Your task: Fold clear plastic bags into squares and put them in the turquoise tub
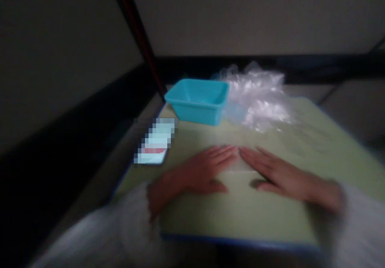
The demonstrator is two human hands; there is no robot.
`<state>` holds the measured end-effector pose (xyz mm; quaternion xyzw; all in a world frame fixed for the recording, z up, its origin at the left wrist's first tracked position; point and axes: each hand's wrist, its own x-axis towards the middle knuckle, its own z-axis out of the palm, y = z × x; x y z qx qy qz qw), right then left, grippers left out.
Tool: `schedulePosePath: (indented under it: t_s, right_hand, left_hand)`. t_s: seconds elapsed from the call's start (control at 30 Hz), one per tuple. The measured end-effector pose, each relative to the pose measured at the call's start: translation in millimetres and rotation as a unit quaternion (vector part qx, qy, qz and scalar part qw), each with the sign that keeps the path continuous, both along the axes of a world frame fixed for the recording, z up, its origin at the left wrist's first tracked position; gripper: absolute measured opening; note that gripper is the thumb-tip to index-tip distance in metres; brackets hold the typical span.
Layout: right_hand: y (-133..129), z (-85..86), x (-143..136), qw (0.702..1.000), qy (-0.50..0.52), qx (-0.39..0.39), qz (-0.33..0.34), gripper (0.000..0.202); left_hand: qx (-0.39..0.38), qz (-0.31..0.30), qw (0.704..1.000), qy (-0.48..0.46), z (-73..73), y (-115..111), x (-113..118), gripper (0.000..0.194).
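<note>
My left hand [207, 168] lies flat, palm down, its fingers stretched to the right and its thumb apart. Opposite it, my right hand [275, 172] is spread the same way, fingers pointing left, so the fingertips of both hands nearly meet. Under the fingers is a thin clear plastic sheet or bag [240, 164], its near edge a faint pale line; its full outline is hard to make out. Neither hand grips anything. Beyond the hands a crumpled heap of clear plastic bags [264, 99] shines at the back of the table.
A turquoise plastic basket [195, 111] stands at the back left of the pale green table [240, 220], which has a blue edge. A phone-like device with a lit, pixelated screen [156, 142] lies near the left edge. Walls rise behind and to the left.
</note>
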<state>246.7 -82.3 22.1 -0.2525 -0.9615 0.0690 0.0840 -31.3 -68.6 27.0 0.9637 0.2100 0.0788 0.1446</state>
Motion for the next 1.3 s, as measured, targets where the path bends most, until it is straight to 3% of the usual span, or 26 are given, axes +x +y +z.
schedulePosePath:
  t_s: [0.47, 0.77, 1.03, 1.3]
  right_hand:
    - [-2, -1.8, 7, 1.000, -0.026, -0.009, 0.003, 0.077]
    - [2, 12.0, 14, 0.997, 0.051, -0.050, 0.001, 0.079]
    - [-8, 1.3, 1, 0.999, 0.015, -0.035, 0.030, 0.082]
    - [-8, 0.1, 1, 0.999, -0.008, -0.035, 0.019, 0.083]
  left_hand:
    - [-0.005, 0.006, 0.999, 0.045, 1.0, 0, -6, 0.069]
    - [0.011, 0.000, 1.000, 0.003, 1.6, -2, 0, 0.078]
    - [0.005, -0.023, 1.000, 0.016, -4.3, -8, 10, 0.074]
    - [-0.002, -0.021, 1.000, 0.020, -2.2, -8, 8, 0.070]
